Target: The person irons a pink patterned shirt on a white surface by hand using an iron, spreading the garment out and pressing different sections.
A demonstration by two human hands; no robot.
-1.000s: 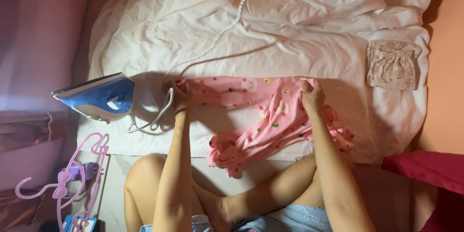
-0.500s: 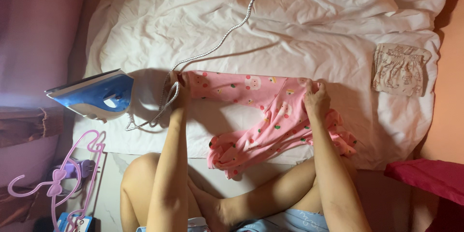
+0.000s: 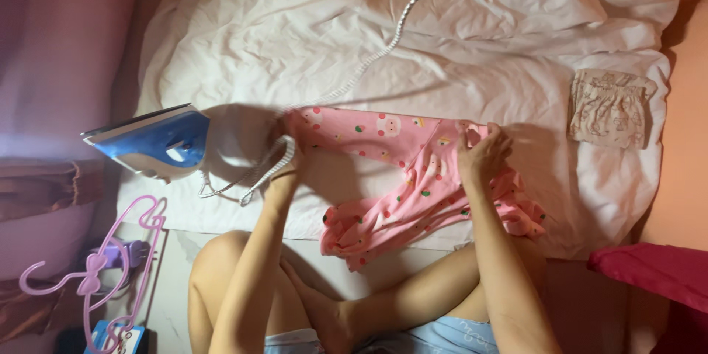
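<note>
Pink cloth with a small printed pattern, a child's garment (image 3: 413, 177), lies across the near edge of a rumpled white sheet (image 3: 442, 37) spread on the floor, its upper edge stretched straight between the person's two hands and its lower part bunched in folds toward the crossed legs. The left hand (image 3: 286, 153) presses on the garment's left corner, just beside the coiled cord; whether its fingers pinch the cloth or only rest flat on it cannot be told, as the wrist hides them. The right hand (image 3: 481, 153) sits at the garment's right end with its fingers (image 3: 472, 136) curled together over a fold of the pink fabric, gripping it. A blue and white steam iron (image 3: 155, 140) stands on its heel at the sheet's left edge, near the left hand but not touching it, and its braided white cord (image 3: 383, 51) runs from a loop by the iron up across the sheet and out of the top of the view. A small folded pale patterned cloth (image 3: 611, 107) rests on the sheet's right side, well apart from the garment. Pink plastic hangers (image 3: 110, 265) lie on the floor at lower left, and a dark red cloth (image 3: 649, 273) sits at lower right. No container shows anywhere in view.
</note>
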